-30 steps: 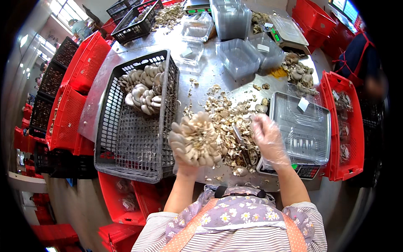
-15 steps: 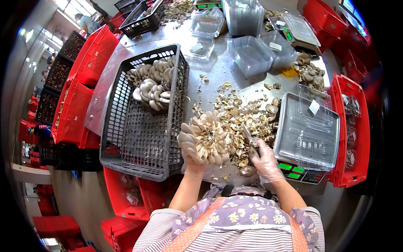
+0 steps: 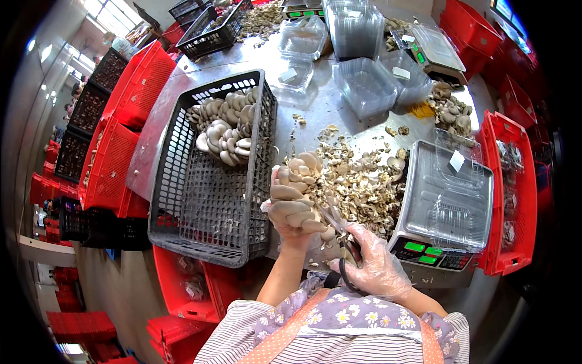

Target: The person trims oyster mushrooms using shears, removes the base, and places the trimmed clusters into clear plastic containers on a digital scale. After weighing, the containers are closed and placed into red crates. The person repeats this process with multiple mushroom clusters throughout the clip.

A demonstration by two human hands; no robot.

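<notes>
A cluster of oyster mushrooms (image 3: 294, 197) is held up by my left hand (image 3: 292, 236), whose fingers curl round its left side. My right hand (image 3: 379, 267), in a clear plastic glove, grips scissors (image 3: 332, 216). Their blades reach to the cluster's lower right side, and one black handle loop shows below my fingers. A heap of mushroom trimmings (image 3: 364, 182) lies on the metal table (image 3: 315, 130) just beyond my hands. Left of them stands a black plastic crate (image 3: 203, 194) with several mushroom clusters (image 3: 227, 130) at its far end.
On the right a scale (image 3: 403, 249) carries clear plastic trays (image 3: 458, 194), beside a red crate (image 3: 508, 194) of packs. More clear trays (image 3: 364, 85) and a second scale (image 3: 439, 51) stand farther back. Red crates (image 3: 124, 133) flank the table's left side.
My left hand has turned the mushroom cluster, so the caps now face left. My right hand has brought the scissors leftward and nearer to me, up to the cluster.
</notes>
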